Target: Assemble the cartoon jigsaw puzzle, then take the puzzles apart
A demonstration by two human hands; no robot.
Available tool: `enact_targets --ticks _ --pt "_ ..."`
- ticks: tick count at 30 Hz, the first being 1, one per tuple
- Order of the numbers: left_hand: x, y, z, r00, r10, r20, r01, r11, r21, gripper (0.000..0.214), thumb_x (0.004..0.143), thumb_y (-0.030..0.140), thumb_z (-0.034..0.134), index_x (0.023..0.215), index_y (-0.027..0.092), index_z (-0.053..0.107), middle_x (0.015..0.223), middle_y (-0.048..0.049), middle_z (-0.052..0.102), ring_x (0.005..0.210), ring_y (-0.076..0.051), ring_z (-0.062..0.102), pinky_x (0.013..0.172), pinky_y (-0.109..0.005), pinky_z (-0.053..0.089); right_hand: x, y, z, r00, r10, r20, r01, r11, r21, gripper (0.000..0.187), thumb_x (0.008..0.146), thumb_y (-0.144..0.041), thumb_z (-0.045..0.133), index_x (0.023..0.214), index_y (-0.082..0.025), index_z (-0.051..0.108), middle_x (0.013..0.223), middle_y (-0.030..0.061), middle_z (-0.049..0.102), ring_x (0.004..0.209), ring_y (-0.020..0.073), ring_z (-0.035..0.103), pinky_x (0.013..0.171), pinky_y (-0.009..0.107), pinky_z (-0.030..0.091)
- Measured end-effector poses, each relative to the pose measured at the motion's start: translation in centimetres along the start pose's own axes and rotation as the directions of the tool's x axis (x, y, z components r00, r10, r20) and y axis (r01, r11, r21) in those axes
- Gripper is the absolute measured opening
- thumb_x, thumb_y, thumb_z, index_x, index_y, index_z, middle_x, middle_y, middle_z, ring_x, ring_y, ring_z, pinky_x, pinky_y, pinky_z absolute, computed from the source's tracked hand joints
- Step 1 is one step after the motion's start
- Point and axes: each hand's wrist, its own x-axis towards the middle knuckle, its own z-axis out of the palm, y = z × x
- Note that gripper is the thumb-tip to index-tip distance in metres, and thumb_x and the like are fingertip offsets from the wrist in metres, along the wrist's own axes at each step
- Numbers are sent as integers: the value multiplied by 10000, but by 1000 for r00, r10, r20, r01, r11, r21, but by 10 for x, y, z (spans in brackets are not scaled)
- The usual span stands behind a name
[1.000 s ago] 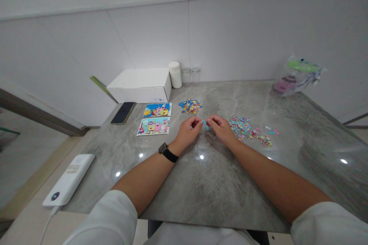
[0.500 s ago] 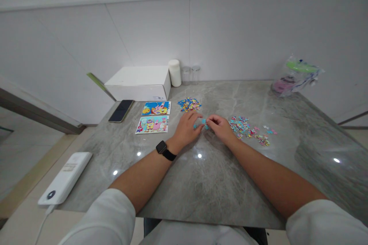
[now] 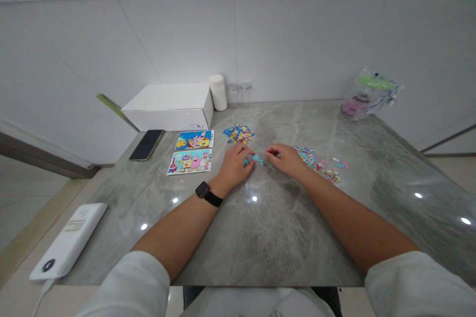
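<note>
Several light-blue jigsaw puzzle pieces [image 3: 256, 157] lie on the grey marbled table in front of me, some of them apparently joined. My left hand [image 3: 236, 164], with a black watch on its wrist, curls around them, thumb and forefinger at their edges. Just right of these pieces is my right hand [image 3: 285, 159], fingers bent and thumb slightly apart from the forefinger; no piece shows between them. A pile of mixed pieces [image 3: 307, 156] lies beyond the right hand, partly covered by it. Another pile, blue and yellow [image 3: 238, 133], sits behind the left hand.
Two cartoon picture cards [image 3: 189, 162] lie left of my hands, beside a dark phone [image 3: 147, 144]. Behind them stand a white box [image 3: 167, 109], a white bottle [image 3: 218, 93] and two clear jars [image 3: 244, 95]. A plastic bag [image 3: 366, 96] is back right; a white corded device [image 3: 69, 241] lies front left.
My right hand has let go of a light-blue piece and drawn slightly right. The left hand stays by the pieces. The whole view has shifted a little.
</note>
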Motion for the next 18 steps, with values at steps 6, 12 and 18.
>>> enact_targets --ticks 6,12,18 --pt "-1 0 9 994 -70 87 59 991 121 177 917 345 744 1069 256 745 1144 -72 687 1125 -278 612 979 -463 466 -3 5 3 981 -170 98 184 970 -158 120 890 -190 667 991 -195 731 974 74 723 943 223 639 894 334 467" --pt "2 0 15 991 -86 106 73 990 119 162 900 353 760 1033 260 757 1102 -73 691 1093 -282 615 970 -468 454 -2 6 5 985 -155 70 166 970 -177 106 905 -177 624 947 -196 720 958 75 713 942 228 632 910 344 466" --pt "2 -1 14 989 -102 102 90 989 116 280 871 345 790 1135 258 752 1131 -80 694 1116 -290 613 1001 -478 452 -3 7 6 989 -126 75 138 972 -191 99 915 -222 658 951 -198 748 954 76 719 931 225 638 893 340 472"
